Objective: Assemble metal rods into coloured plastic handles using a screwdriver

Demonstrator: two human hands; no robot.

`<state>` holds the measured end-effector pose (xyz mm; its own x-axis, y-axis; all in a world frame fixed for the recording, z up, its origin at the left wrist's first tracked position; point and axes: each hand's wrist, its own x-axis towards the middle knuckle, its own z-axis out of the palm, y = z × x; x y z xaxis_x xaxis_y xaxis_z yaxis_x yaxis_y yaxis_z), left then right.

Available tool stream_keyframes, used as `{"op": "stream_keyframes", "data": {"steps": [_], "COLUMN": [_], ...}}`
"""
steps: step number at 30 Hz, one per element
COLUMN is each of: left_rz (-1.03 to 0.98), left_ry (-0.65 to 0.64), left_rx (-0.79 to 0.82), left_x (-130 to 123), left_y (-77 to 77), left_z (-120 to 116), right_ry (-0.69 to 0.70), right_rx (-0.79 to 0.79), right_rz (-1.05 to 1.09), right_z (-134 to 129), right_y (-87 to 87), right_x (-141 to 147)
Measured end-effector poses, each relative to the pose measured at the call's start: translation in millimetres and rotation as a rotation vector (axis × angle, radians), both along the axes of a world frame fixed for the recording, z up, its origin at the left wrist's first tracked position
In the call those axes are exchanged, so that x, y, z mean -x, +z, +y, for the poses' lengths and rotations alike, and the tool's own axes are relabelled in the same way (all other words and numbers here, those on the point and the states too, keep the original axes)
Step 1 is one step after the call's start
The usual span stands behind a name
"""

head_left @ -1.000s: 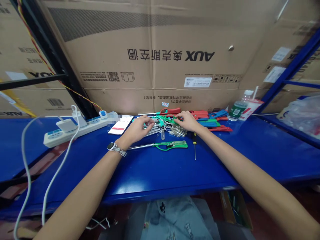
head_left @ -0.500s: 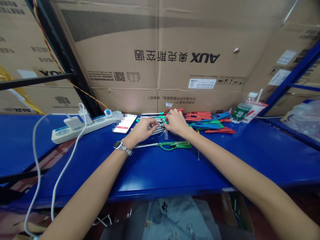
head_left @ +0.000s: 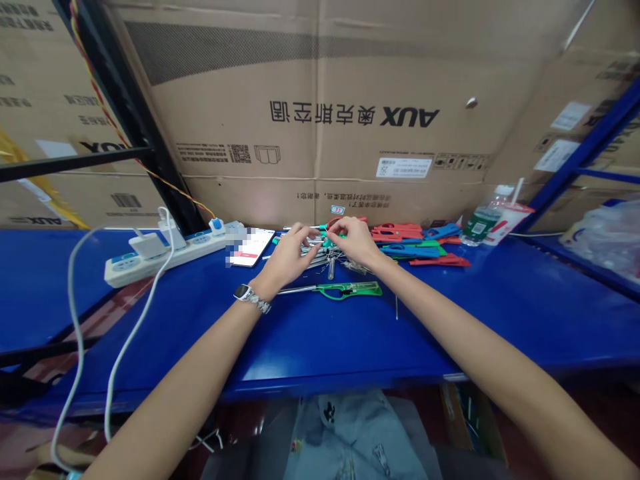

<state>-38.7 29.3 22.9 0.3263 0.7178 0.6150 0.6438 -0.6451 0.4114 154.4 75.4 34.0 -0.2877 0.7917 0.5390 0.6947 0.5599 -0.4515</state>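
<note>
Left hand (head_left: pixel 289 258): up and forward it went from half a second earlier, fingers lifted and curled, thumb apart, beyond the long-nosed green plastic lighter with a silver metal barrel (head_left: pixel 351 289); whether it gripped anything, you couldn't tell.
Right hand (head_left: pixel 356 243): leftward it had swung over the last second, fingers bent, also beyond the lighter, close to its partner; any grasp was too small to make out.
Silver metal tubes (head_left: pixel 319 261): jumbled just beyond the lighter, beneath both hands, a small clear plastic cylinder (head_left: pixel 331 268) nearest it.
Red plastic handle shells (head_left: pixel 397 232): stacked beyond the lighter and to its right, a blue plastic shell (head_left: pixel 410 251) in front.
White-screened phone (head_left: pixel 257 247): flat, beyond the lighter's left end.
</note>
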Motion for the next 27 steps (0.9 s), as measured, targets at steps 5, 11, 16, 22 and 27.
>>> {"op": "stream_keyframes", "data": {"steps": [5, 11, 16, 22, 27], "left_rz": [0.038, 0.051, 0.049, 0.115, 0.253], "left_ry": [0.029, 0.028, 0.023, 0.05, 0.092], "left_rx": [0.083, 0.125, 0.13, 0.163, 0.191], "left_x": [0, 0, -2, 0, 17], "left_y": [-7.1, -8.7, -8.2, -7.5, -4.2], "left_z": [4, 5, 5, 6, 11], "right_ry": [-0.01, 0.026, 0.07, 0.012, 0.062], "right_rx": [0.115, 0.134, 0.11, 0.056, 0.004], "right_rz": [0.018, 0.098, 0.131, -0.135, -0.245], "right_z": [-3, -7, -13, -21, -26], "right_y": [-4.1, -10.9, -17.1, -19.9, -21.8], "right_x": [-3, -6, -13, -11, -4]}}
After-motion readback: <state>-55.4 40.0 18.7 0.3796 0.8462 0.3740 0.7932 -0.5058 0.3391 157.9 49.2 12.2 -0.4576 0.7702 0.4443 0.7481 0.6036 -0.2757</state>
